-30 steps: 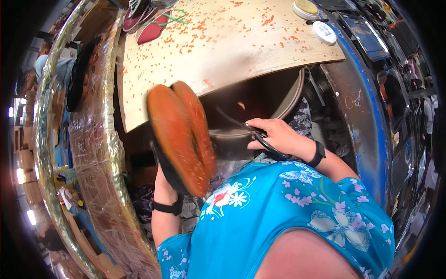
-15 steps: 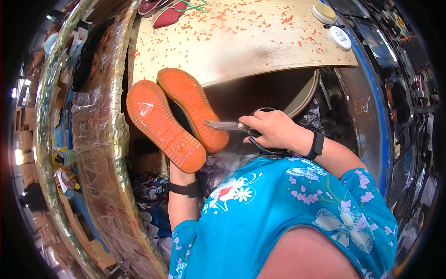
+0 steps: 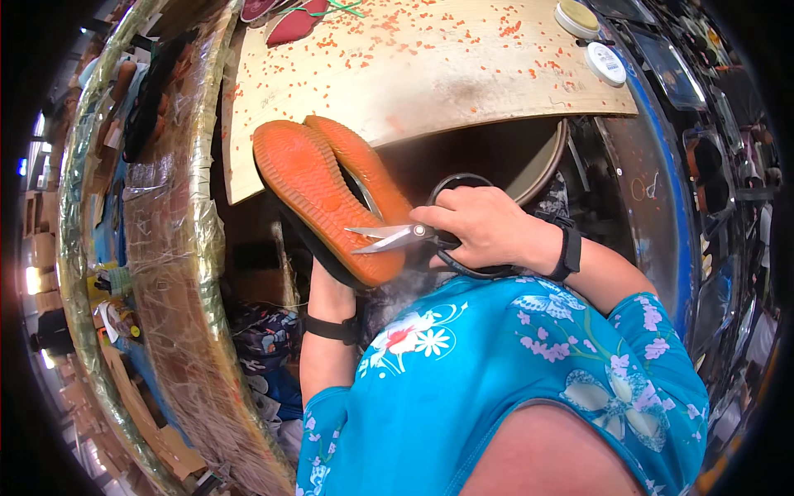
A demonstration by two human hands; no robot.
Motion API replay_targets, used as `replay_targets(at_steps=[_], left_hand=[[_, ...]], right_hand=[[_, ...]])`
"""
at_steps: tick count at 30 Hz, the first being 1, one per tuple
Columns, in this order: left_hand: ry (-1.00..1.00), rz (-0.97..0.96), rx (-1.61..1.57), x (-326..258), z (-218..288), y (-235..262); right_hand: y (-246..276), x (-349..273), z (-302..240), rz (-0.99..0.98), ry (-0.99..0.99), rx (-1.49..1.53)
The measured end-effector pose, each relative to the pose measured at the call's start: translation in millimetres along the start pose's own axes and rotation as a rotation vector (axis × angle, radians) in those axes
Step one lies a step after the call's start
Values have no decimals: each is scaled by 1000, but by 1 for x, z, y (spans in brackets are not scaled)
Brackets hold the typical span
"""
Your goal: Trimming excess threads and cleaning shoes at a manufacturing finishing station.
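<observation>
A pair of shoes with ribbed orange soles is held up in front of me, soles toward me. The left shoe (image 3: 310,190) overlaps the right shoe (image 3: 376,178), and a dark upper shows along its lower edge. My left forearm (image 3: 329,302) runs up behind them; the left hand is hidden there, supporting the pair. My right hand (image 3: 484,227) is closed round the black handles of a pair of scissors (image 3: 397,237). The scissors' blades are spread, their tips over the heel part of the left sole; whether they touch it I cannot tell.
A pale wooden board (image 3: 413,91) with scattered orange bits lies ahead. On it are a dark red shoe piece (image 3: 294,26) with green cord and two round tins (image 3: 606,64) at the right. A tape-wrapped edge (image 3: 203,207) stands at my left, a dark bin (image 3: 542,165) under the board.
The shoes have turned and shifted, the left one now overlapping more of the right. The scissors' blades have opened, and their tips have moved slightly left onto the left sole.
</observation>
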State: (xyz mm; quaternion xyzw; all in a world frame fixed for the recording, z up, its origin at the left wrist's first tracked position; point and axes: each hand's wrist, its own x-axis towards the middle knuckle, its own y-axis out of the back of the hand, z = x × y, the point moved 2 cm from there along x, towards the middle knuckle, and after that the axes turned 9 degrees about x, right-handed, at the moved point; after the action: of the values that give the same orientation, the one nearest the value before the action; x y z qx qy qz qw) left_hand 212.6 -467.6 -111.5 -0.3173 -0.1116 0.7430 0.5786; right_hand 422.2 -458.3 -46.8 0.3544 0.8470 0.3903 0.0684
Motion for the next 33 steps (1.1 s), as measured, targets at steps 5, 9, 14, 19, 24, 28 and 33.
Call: replay_targets(at_steps=[5, 9, 14, 19, 24, 28, 33], left_hand=[[41, 27, 4, 19, -7, 5], [-48, 1, 215, 24, 9, 13], [-375, 186, 1226, 4, 65, 18], [-251, 150, 1266, -58, 150, 25], [-174, 556, 600, -143, 216, -6], [-375, 372, 1758, -157, 255, 46], [-107, 862, 828, -29, 319, 167]], right_hand=[[-16, -12, 28, 18, -48, 90], [-15, -25, 38, 74, -116, 338], [5, -37, 57, 191, -361, 562], [34, -46, 58, 146, -745, 812], [53, -32, 68, 46, -761, 773], [55, 0, 75, -45, -647, 647], [62, 39, 58, -108, -483, 577]])
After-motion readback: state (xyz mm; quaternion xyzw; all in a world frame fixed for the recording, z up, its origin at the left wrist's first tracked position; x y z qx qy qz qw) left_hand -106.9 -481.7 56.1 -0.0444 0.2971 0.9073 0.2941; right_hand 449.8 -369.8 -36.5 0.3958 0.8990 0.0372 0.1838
